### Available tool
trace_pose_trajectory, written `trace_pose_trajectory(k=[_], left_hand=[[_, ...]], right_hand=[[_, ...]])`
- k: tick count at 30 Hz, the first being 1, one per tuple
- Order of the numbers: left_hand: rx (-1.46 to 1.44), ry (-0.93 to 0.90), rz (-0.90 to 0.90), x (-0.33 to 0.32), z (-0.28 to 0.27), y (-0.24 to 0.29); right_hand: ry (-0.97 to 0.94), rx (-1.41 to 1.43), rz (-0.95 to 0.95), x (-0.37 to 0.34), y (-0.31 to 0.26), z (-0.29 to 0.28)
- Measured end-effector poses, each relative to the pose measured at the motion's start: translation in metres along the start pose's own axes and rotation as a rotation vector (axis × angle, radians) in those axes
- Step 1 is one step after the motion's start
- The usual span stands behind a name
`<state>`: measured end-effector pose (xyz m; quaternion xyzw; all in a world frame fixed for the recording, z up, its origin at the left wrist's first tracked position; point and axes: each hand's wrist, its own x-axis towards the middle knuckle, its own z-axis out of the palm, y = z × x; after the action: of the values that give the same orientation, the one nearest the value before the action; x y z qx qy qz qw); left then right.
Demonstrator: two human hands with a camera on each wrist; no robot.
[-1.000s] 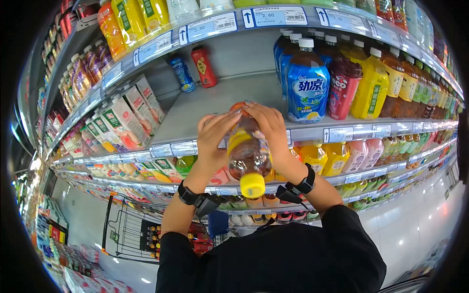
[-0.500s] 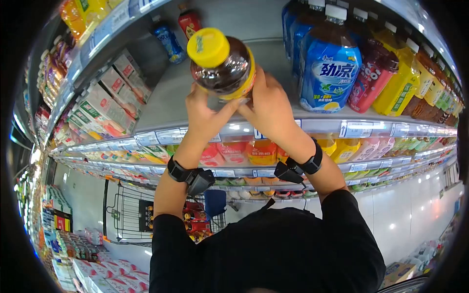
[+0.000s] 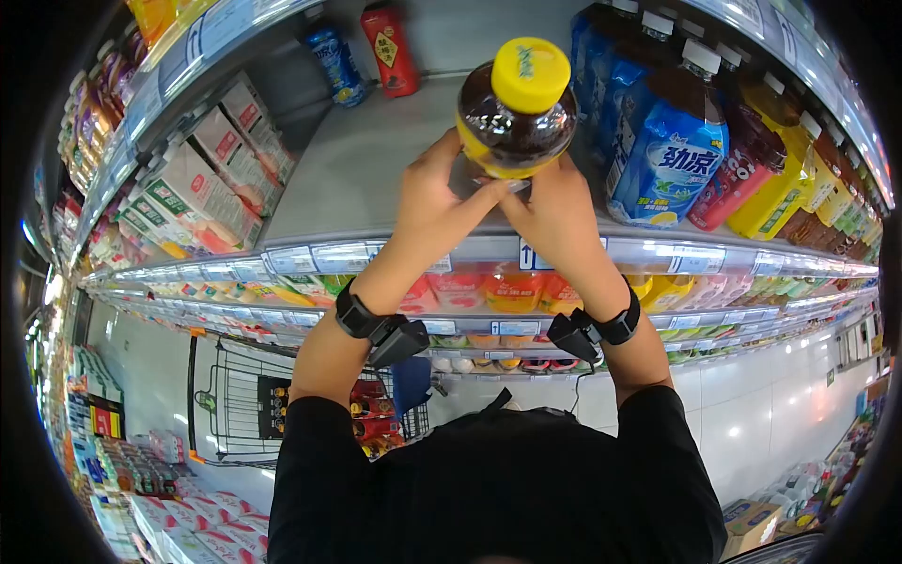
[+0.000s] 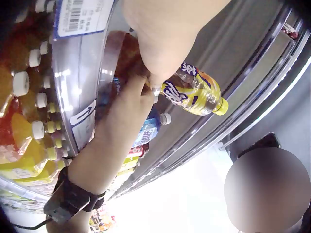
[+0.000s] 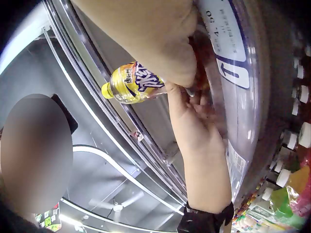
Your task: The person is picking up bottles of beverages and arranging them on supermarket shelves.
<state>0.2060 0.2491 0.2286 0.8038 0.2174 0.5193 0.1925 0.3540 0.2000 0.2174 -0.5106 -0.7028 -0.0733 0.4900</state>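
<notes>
Above the wide shelf (image 3: 329,179), both hands hold one plastic bottle (image 3: 517,117) of dark tea, its yellow cap upward and toward the head camera. My left hand (image 3: 440,193) grips its lower left side and my right hand (image 3: 556,209) its lower right, thumbs close together in front. The far fingers are hidden behind the bottle. In the left wrist view the bottle (image 4: 192,90) shows a yellow label with purple-and-white lettering. That label also faces the right wrist view on the bottle (image 5: 133,83). Just right stand large blue-labelled bottles (image 3: 672,155).
At the back of the shelf stand a small blue bottle (image 3: 334,64) and a red bottle (image 3: 389,52). White cartons (image 3: 202,169) line the left. A price rail (image 3: 329,256) edges the shelf. Behind on the left is a shopping cart (image 3: 230,404) with packs of bottles.
The bottle has turned from cap toward the body to cap up, and my hands shifted from its far end to its lower sides. Both then carried it to the right.
</notes>
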Motion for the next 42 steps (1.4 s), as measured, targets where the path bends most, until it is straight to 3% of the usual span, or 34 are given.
trace_pose_trajectory(k=[7,13,16,19,22,25,42], left_hand=[[-0.068,0.022,0.015,0.005,0.004,-0.005],[0.024,0.018,0.003,0.003,0.002,0.003],[0.142,-0.041,-0.031,-0.002,0.007,-0.007],[0.5,0.049,0.092,-0.008,0.013,-0.008],[0.609,-0.019,0.124,-0.009,0.013,-0.004],[0.59,-0.022,0.043,-0.01,0.013,-0.003],[0.617,-0.031,0.067,-0.01,0.016,-0.002]], right_hand=[[-0.019,0.028,0.152,0.006,-0.005,0.002],[-0.052,-0.159,0.163,0.016,-0.014,0.001],[-0.055,-0.212,0.123,0.023,-0.013,0.002],[-0.075,-0.207,0.134,0.026,-0.004,0.002],[-0.042,-0.171,0.093,0.027,0.013,0.007],[-0.068,-0.2,0.132,0.029,0.011,0.013],[-0.018,-0.341,0.151,0.018,0.006,0.019]])
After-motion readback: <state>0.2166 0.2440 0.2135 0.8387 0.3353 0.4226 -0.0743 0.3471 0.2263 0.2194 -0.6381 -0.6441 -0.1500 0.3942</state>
